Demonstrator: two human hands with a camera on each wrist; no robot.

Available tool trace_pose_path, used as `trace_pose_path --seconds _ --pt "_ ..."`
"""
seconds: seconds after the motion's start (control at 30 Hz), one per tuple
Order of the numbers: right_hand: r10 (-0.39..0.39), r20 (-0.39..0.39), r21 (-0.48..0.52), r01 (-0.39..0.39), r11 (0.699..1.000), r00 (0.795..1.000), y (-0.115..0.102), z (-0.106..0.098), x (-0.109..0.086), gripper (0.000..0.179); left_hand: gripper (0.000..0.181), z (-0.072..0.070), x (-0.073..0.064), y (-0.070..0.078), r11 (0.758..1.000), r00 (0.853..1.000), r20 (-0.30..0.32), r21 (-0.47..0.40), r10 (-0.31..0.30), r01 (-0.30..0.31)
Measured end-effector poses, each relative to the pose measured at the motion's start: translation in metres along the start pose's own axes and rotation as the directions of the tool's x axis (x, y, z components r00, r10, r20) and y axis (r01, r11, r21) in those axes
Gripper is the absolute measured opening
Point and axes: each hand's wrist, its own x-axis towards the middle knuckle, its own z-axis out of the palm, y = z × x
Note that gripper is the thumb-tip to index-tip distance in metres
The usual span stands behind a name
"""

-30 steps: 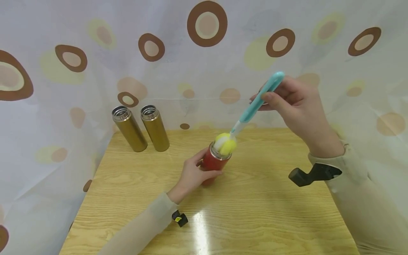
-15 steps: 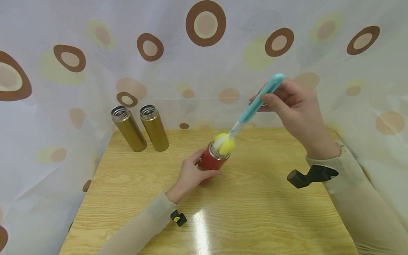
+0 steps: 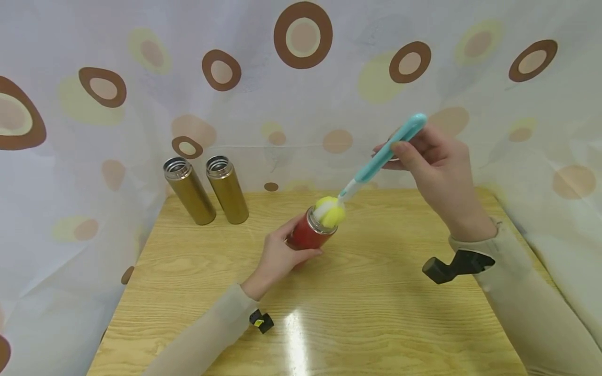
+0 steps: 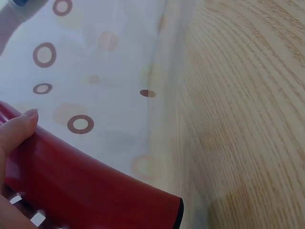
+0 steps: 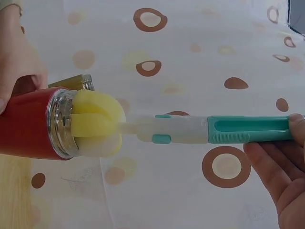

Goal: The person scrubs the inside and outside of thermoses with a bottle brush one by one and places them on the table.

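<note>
My left hand (image 3: pixel 275 257) grips a red thermos bottle (image 3: pixel 308 235) around its body and holds it tilted, mouth toward the upper right. Its steel neck (image 5: pixel 59 123) has no lid on. Partly inside the mouth sits the yellow and white sponge head (image 5: pixel 97 119) of a bottle brush, the rest bulging out over the rim. My right hand (image 3: pixel 442 167) pinches the brush's turquoise handle (image 3: pixel 376 163) between thumb and fingers, up and to the right of the bottle. In the left wrist view the red bottle body (image 4: pixel 86 181) shows its dark base edge, off the tabletop.
Two gold thermos bottles (image 3: pixel 190 193) with open mouths stand at the back left of the wooden table (image 3: pixel 385 313). A white sheet (image 3: pixel 263 115) with brown and yellow round patterns hangs behind the table and along its sides.
The red bottle has tilted further, its lower end swinging slightly left. The brush handle's top has dipped a little down and right with my right hand. The sponge head stays at the mouth.
</note>
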Motion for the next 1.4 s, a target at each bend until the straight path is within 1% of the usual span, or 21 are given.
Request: trace_pose_path --seconds 0.13,0.2,0.4,0.47,0.67,0.8,1.0,1.17,1.27,1.4 --pt "0.005 -0.015 -0.011 -0.005 1.000 1.000 0.002 -0.001 -0.001 0.014 0.082 -0.001 0.001 -0.001 1.000 1.000 -0.009 -0.004 0.007 -0.007" --pt "0.021 -0.021 -0.012 -0.021 1.000 1.000 0.003 -0.001 -0.002 0.014 0.081 -0.001 0.001 -0.001 1.000 1.000 -0.011 -0.006 0.013 -0.013" --pt "0.065 -0.025 0.019 -0.064 0.998 0.998 0.008 -0.004 -0.008 0.014 0.081 -0.002 0.001 -0.001 1.000 1.000 -0.014 0.021 0.021 -0.021" --pt "0.057 -0.023 0.027 -0.057 0.998 0.998 0.009 -0.004 -0.010 0.013 0.080 -0.002 0.001 -0.001 0.999 0.999 -0.015 0.030 0.030 -0.029" --pt "-0.004 -0.008 0.042 0.005 0.999 1.000 0.012 -0.004 -0.017 0.009 0.080 -0.002 0.001 -0.004 0.997 0.998 -0.023 0.063 0.050 -0.048" --pt "-0.001 -0.017 0.051 0.002 0.999 1.000 0.011 -0.003 -0.022 0.008 0.079 -0.002 0.001 -0.005 0.996 0.998 -0.025 0.071 0.056 -0.054" --pt "-0.017 -0.021 0.065 0.018 0.998 1.000 0.014 -0.002 -0.026 0.007 0.079 -0.001 0.002 -0.007 0.995 0.998 -0.030 0.087 0.060 -0.058" --pt "-0.030 -0.038 0.076 0.033 0.997 0.999 0.017 -0.003 -0.027 0.007 0.078 0.002 0.004 -0.005 0.993 0.997 -0.027 0.094 0.074 -0.071" --pt "-0.026 -0.046 0.074 0.029 0.997 0.999 0.018 -0.004 -0.028 0.008 0.078 0.003 0.004 -0.004 0.992 0.996 -0.024 0.096 0.081 -0.079" --pt "-0.012 -0.051 0.080 0.016 0.997 0.999 0.020 -0.003 -0.031 0.008 0.077 0.003 0.004 -0.004 0.991 0.996 -0.034 0.110 0.082 -0.077"
